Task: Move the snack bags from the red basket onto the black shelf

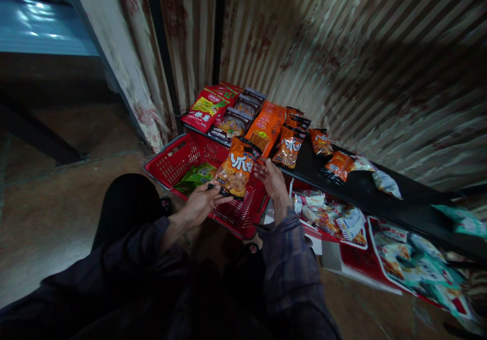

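Observation:
An orange snack bag (236, 168) with a clear lower part and black ends is held tilted over a red plastic basket (246, 221). At its lower left corner, my left hand (198, 204) is closed on the black end, thumb on top. My right hand (273, 178) grips the bag's right edge with bent fingers, partly hidden behind it. Green snack bags (197, 176) lie inside the basket. Just behind, a similar orange snack bag (289, 146) rests on the black shelf.
On the black shelf (375, 198) are red snack bags (208, 107), dark potato-chip bags (235, 121) and orange packets (263, 127). Small bags lie farther right. Below stand a basket of white packets (329, 215) and one of teal packets (422, 264). A striped curtain (342, 51) hangs behind.

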A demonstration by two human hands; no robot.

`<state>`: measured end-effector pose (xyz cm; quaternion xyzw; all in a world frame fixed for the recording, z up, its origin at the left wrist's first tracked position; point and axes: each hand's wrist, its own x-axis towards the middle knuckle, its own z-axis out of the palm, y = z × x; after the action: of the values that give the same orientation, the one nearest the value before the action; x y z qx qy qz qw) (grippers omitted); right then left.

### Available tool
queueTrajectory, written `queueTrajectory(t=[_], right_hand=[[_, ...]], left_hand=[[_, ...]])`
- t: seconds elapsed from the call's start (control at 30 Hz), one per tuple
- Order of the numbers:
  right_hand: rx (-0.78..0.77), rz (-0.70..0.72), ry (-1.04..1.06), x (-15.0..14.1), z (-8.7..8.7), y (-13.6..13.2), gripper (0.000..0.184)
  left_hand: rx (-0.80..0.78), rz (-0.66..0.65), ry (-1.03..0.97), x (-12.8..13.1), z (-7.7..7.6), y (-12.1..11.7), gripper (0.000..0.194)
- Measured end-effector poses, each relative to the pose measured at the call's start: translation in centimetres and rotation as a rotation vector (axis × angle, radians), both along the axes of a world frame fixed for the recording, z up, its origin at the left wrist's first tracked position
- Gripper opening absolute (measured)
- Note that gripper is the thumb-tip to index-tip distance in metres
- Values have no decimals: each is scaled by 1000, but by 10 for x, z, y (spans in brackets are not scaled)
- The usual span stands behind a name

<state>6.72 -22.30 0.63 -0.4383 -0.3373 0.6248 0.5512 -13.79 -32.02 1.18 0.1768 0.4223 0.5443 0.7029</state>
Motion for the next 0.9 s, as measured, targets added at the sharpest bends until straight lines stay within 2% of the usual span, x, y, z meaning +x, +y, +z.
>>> queueTrajectory(t=[0.2,0.27,0.37,0.43,0.53,0.7,0.83,0.9], right_hand=[[-60,288,6,-23,-2,-22,47],[-42,331,29,-33,-4,-29,45],[-16,245,64,-47,-10,-35,39],[-30,146,89,-53,-14,-36,33],[-57,81,109,-55,-18,-36,28],[-38,136,28,-48,-17,-38,31],[-15,222,-88,-44,-15,-41,33],[1,261,-131,-43,-16,-41,34]], left_hand=[[28,230,-96,7,12,24,21],[16,264,-96,11,12,28,17],[-11,235,-76,19,8,29,11],[-17,221,-76,24,5,27,12],[-2,190,-54,25,4,26,17],[97,118,-16,-3,14,42,24],[126,221,22,-36,30,75,25],[171,222,73,-49,37,90,24]])
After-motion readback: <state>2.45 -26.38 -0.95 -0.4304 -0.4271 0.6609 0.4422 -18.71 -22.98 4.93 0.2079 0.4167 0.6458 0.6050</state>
